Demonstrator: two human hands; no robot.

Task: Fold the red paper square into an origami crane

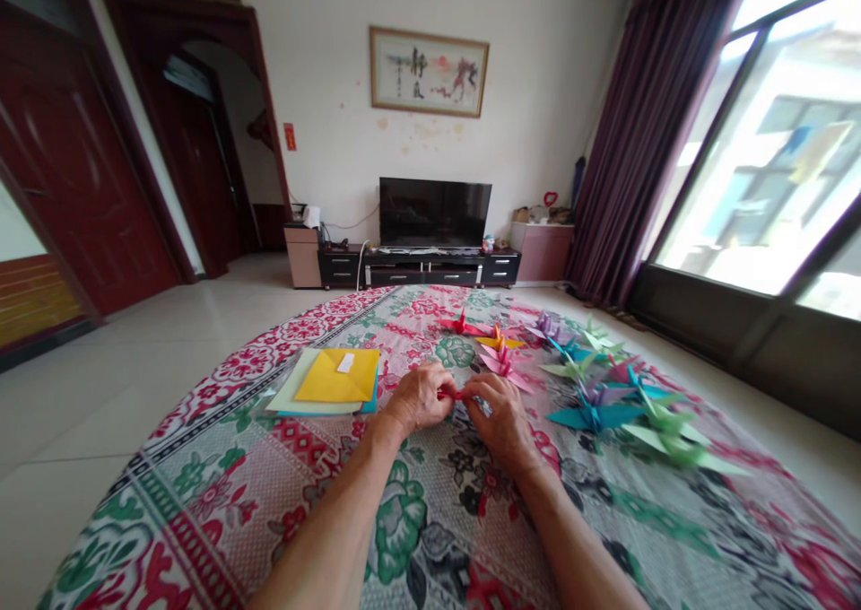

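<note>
Between my two hands is a small piece of folded red paper [456, 395], mostly covered by the fingers. My left hand [423, 397] pinches its left end, and my right hand [496, 405] grips the right end with thumb and fingers. Left of my left hand lies a stack of square paper sheets, a yellow sheet [323, 386] on top with a small white scrap [345, 362] on it. Beyond and right of my right hand stand several folded paper cranes, among them a pink crane [503, 364], a blue crane [597, 413] and a green crane [673, 432].
A floral-patterned tablecloth [269, 520] covers the round-edged table. Beyond it, a television [436, 213] stands on a low black cabinet [410, 269] against the wall. A dark curtain [615, 135] and a window are on the right, a red door [84, 161] on the left.
</note>
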